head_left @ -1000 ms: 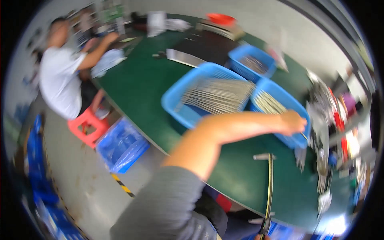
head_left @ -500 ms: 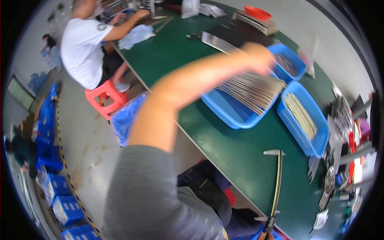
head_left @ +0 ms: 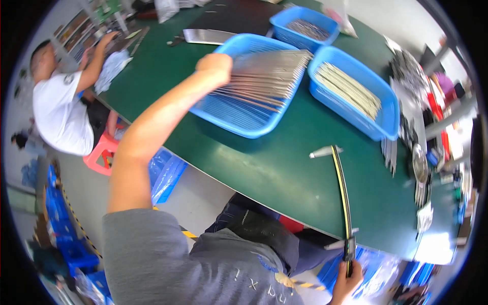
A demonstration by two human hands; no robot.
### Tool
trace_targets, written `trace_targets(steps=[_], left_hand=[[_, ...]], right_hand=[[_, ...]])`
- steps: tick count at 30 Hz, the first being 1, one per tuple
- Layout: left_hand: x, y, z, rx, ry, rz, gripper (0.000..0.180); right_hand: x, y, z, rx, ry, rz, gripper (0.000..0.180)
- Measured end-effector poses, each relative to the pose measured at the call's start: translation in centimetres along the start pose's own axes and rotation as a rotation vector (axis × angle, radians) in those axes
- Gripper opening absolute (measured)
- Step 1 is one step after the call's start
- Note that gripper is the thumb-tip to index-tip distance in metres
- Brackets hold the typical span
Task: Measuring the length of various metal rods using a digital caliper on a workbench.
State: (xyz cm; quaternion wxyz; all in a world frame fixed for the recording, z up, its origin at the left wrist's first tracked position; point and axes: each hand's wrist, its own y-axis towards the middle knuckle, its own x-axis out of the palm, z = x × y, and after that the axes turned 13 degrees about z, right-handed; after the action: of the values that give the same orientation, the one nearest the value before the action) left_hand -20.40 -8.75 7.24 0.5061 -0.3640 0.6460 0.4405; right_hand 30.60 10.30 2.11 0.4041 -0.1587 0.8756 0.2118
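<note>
On green table [head_left: 284, 168], left hand [head_left: 214, 65] gripping metal strips [head_left: 264, 76]

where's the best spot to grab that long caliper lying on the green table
Judging by its pose, grip the long caliper mid-beam, coming from above: the thin beam lies flat on the table with bare surface on both sides. Its near end is already in the right hand.
</note>
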Motion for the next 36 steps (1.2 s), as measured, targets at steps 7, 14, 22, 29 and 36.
trace_targets(steps=[7,14,22,29,36], left_hand=[[-5.3,-3.0,2.4,0.361,-0.729,0.667,0.017],[-5.6,-14.1,13.6,1.538,-0.789,0.782,0.019],[0.5,-18.0,17.2,1.689,-1.039,0.713,0.012],[1.4,-18.3,17.4,1.634,-1.095,0.711,0.012],[2.8,-18.2,18.0,1.594,-1.104,0.691,0.011]], right_hand=[[0.5,0.1,-1.2,0.038,0.047,0.021,0.027],[-0.3,-1.7,-1.2,0.148,0.049,0.065,0.028],[-0.4,-3.0,-1.2,0.170,0.047,0.104,0.028],[-0.5,-3.0,-1.9,0.184,0.031,0.096,0.028],[-0.7,-3.2,-2.0,0.213,0.028,0.069,0.028]])
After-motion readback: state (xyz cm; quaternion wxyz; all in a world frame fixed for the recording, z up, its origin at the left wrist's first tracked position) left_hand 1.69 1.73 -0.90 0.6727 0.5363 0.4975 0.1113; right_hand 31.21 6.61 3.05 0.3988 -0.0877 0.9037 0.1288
